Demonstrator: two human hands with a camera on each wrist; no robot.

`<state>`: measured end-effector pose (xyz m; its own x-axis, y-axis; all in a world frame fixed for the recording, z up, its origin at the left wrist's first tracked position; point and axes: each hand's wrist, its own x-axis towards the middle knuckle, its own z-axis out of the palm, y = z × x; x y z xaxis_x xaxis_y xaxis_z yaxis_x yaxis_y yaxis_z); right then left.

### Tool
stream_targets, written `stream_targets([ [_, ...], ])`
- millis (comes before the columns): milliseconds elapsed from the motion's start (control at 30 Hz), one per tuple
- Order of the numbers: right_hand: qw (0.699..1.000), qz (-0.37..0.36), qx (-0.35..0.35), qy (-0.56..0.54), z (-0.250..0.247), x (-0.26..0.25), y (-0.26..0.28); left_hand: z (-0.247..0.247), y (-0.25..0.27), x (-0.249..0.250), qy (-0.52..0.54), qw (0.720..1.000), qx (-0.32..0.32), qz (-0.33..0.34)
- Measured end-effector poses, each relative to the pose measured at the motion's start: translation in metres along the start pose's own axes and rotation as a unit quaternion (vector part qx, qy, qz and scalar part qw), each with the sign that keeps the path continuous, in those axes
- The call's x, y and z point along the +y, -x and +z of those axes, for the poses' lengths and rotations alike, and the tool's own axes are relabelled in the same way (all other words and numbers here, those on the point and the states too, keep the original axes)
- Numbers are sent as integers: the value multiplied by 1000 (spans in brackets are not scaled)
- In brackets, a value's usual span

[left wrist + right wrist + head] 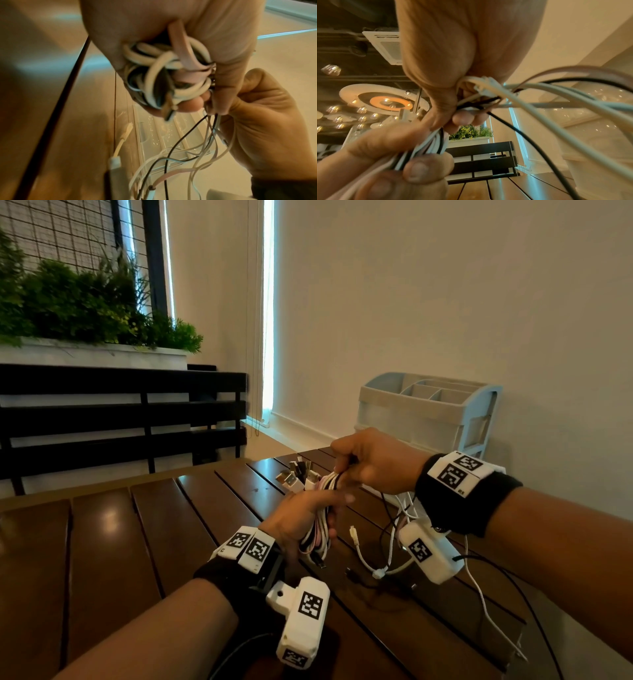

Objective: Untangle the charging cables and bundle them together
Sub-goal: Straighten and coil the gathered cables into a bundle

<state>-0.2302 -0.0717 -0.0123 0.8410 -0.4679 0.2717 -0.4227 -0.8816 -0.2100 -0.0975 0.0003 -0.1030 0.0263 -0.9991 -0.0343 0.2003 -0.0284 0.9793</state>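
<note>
A bundle of white, pink and black charging cables [320, 517] is held above the slatted wooden table [144, 529]. My left hand [301, 518] grips the folded bundle [164, 70] round its middle. My right hand [373, 462] pinches several cable strands [481, 101] just above it, fingers curled. A cluster of USB plugs [298, 474] sticks out past both hands. Loose cable tails [394, 529] hang down from the right hand onto the table, among them a white connector end [353, 534]. In the right wrist view my left hand's fingers [426, 171] wrap the bundle.
A pale blue desk organiser [428, 412] stands against the wall behind my hands. A dark bench [120, 419] and a planter with greenery [85, 302] are at the left. The table's right edge [513, 642] lies close under my right forearm.
</note>
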Motion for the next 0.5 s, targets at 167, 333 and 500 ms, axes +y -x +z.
stream_targets([
  [167, 999, 19, -28, -17, -6, 8, 8, 1, -2, -2, -17, 1000, 7, 2],
  [333, 996, 40, -76, 28, 2, 11, 14, -1, -1, 1, 18, 1000, -19, 16],
  [500, 994, 29, -88, -64, 4, 11, 14, -8, -3, 1, 19, 1000, -14, 18],
])
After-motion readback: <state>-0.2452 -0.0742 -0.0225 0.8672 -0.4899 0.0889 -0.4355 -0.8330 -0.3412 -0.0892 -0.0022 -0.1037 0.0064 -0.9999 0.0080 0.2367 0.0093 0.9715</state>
